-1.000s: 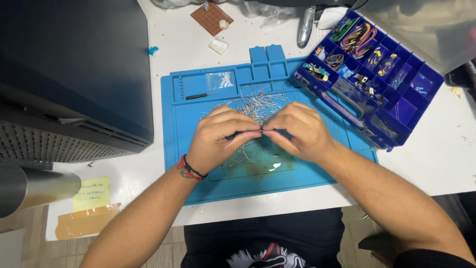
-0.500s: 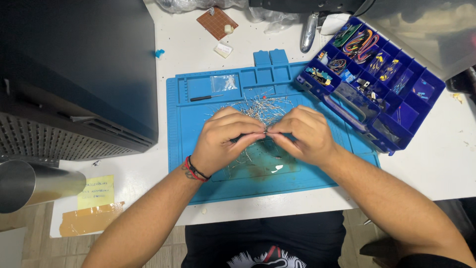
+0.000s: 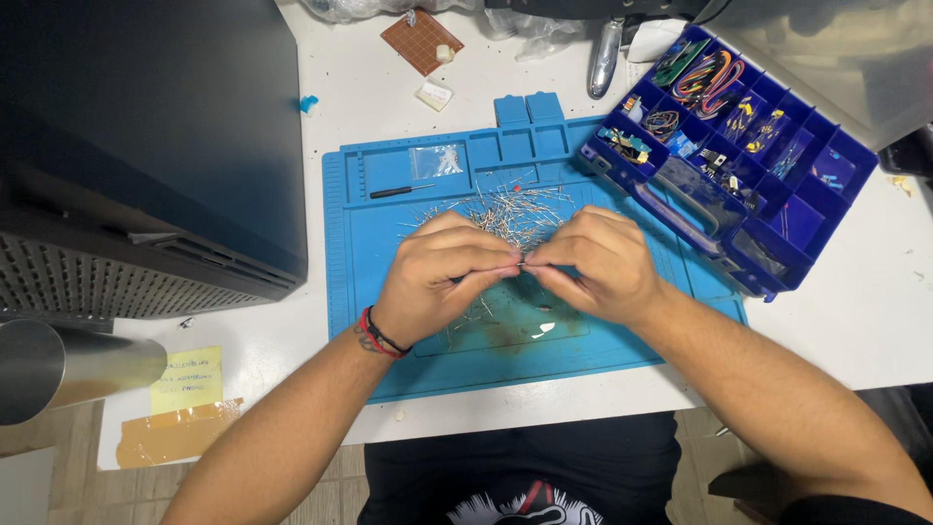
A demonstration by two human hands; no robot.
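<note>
- Part: a tiny thin piece pinched between both hands, low over the middle of the blue mat. It is too small to tell just what it is.
- Left hand has its fingertips pressed together on one end of the part. Right hand pinches the other end. The two hands touch at the tips.
- Pile of thin wire bits lies on the mat, just behind the hands and partly under them.
- Could go wrong: the part is so small that it might slip out and drop into the pile, where it would be hard to find.
- Could go wrong: a hard squeeze or twist might bend the thin wire legs.
- Could go wrong: a wrist sliding back could push loose bits off the mat.
- Box, blue with many small bins, sits open just right of the hands. A quick move right could bump it and mix the bits.
- Black case stands tall on the left, near the mat edge, so room there is tight.
- Small screwdriver and a clear bag lie at the back of the mat, apart from the hands.
- Most open room is the bare mat in front of the hands, toward the table edge by the person's body.
</note>
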